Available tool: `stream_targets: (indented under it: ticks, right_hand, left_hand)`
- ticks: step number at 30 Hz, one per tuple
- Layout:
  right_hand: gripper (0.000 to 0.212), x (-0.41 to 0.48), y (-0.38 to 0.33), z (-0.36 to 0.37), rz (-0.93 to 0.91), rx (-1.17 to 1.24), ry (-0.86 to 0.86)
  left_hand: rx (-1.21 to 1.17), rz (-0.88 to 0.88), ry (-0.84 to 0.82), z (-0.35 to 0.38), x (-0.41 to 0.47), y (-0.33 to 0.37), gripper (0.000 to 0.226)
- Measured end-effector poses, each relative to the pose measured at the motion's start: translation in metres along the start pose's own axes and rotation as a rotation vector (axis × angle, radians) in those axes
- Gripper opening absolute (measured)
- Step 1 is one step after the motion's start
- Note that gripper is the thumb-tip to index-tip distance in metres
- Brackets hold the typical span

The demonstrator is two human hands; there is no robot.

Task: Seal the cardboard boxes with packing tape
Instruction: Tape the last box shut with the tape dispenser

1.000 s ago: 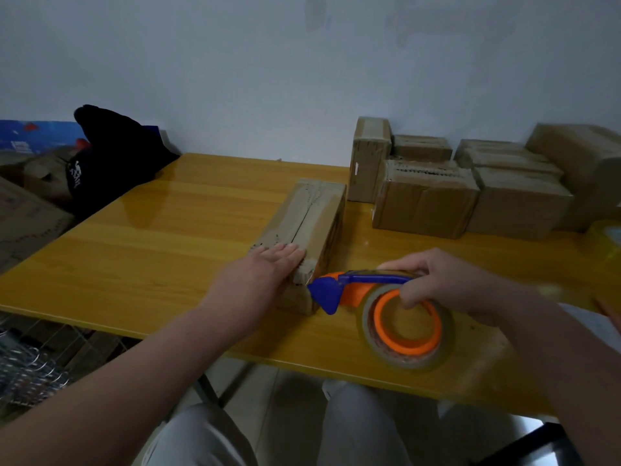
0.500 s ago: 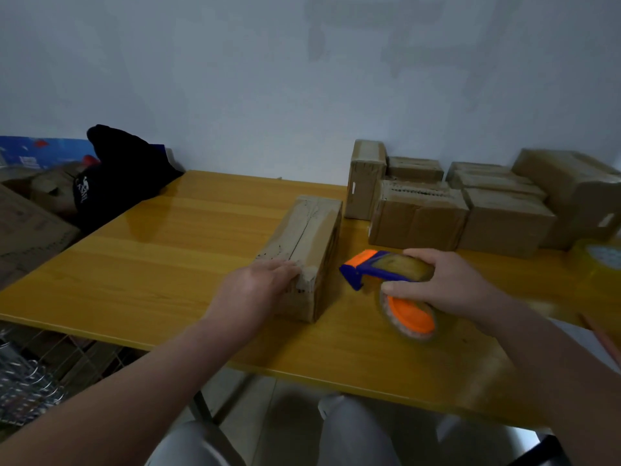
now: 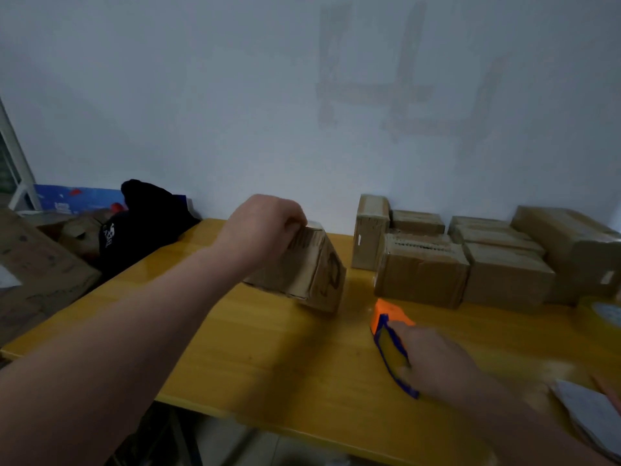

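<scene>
My left hand grips the top far edge of a long cardboard box and holds it tilted, its left side lifted off the yellow table. My right hand lies over a blue and orange tape dispenser that rests on the table to the right of the box. The fingers curl round the dispenser's body, and the tape roll is mostly hidden under the hand.
Several taped cardboard boxes stand in rows at the back right against the wall. A black bag sits at the table's back left corner, with flat cardboard beside it. A tape roll shows at the right edge.
My left hand moved from the box's near end to its far top edge and tipped the box up. My right hand lowered the dispenser onto the table. The camera tilted upward.
</scene>
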State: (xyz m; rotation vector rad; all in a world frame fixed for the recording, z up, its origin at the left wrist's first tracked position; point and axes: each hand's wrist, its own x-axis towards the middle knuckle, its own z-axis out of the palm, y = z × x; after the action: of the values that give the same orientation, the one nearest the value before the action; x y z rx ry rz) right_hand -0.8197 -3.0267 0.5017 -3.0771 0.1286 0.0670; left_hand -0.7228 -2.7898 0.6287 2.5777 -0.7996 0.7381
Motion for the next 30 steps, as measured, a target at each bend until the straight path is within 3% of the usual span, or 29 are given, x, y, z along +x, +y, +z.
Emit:
stream_targets:
  ticks: [2, 7, 11, 15, 20, 23, 27, 30]
  right_hand:
    - [0.084, 0.001, -0.003, -0.01, -0.012, 0.045, 0.072]
    - [0.132, -0.004, -0.043, -0.055, -0.167, 0.534, 0.184]
    - [0.137, -0.006, -0.076, -0.067, -0.264, 0.776, 0.195]
    - [0.128, -0.009, -0.089, -0.069, -0.29, 0.988, 0.277]
    - [0.115, -0.009, -0.096, -0.06, -0.214, 1.015, 0.369]
    - [0.112, -0.008, -0.1, -0.056, -0.144, 0.962, 0.446]
    - [0.115, -0.012, -0.097, -0.055, -0.163, 0.822, 0.493]
    - [0.106, -0.021, -0.084, -0.06, -0.21, 0.589, 0.672]
  left_hand:
    - [0.01, 0.013, -0.027, -0.013, 0.009, 0.004, 0.021]
    - [-0.004, 0.073, -0.11, -0.035, 0.021, 0.015, 0.019]
    - [-0.056, 0.104, -0.163, -0.046, 0.025, 0.027, 0.017]
    - [-0.04, 0.093, -0.157, -0.044, 0.023, 0.032, 0.016]
    - [0.01, 0.081, 0.002, -0.034, 0.01, 0.029, 0.025]
    - [-0.028, 0.133, -0.035, -0.031, -0.001, 0.031, 0.017]
    - [-0.131, 0.165, -0.118, -0.033, -0.014, 0.029, 0.023]
    - [-0.195, 0.131, -0.136, -0.038, -0.019, 0.023, 0.023]
